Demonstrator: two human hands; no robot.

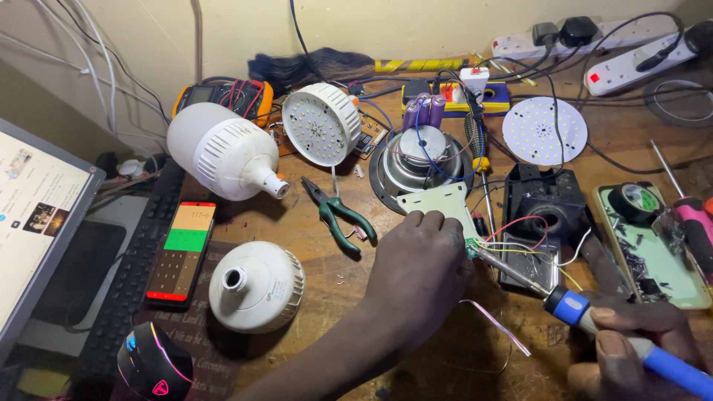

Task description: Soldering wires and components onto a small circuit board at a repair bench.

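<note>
A monitor [33,223] stands at the far left of the counter [416,371], with a keyboard [130,275] beside it and a mouse [152,369] at the near edge. Left of the pliers [338,215] lie a phone [180,251] with a lit screen, a white bulb housing [256,286] nearer the viewer, and a large white bulb [219,152] on its side farther back. Behind the pliers a round LED head [323,122] leans up, with a multimeter [223,96] beyond the bulb.

Right of the pliers, the left hand [420,271] presses fingers-down on a pale circuit board [438,202], pinning it to the counter. The board sits just in front of a speaker [423,160] carrying purple cells [423,111]. The right hand [631,349], at the lower right, is clamped around the blue handle of a soldering iron [572,308]; its tip meets the board's right edge, just beside the left hand, where thin wires [520,249] gather. The two hands are apart.

Farther right of the pliers sit a black box [542,197], a round LED plate [544,131], a green tray [668,282] holding a tape roll [637,200], and a pink-handled screwdriver [694,223]. Power strips [639,63] lie at the back.
</note>
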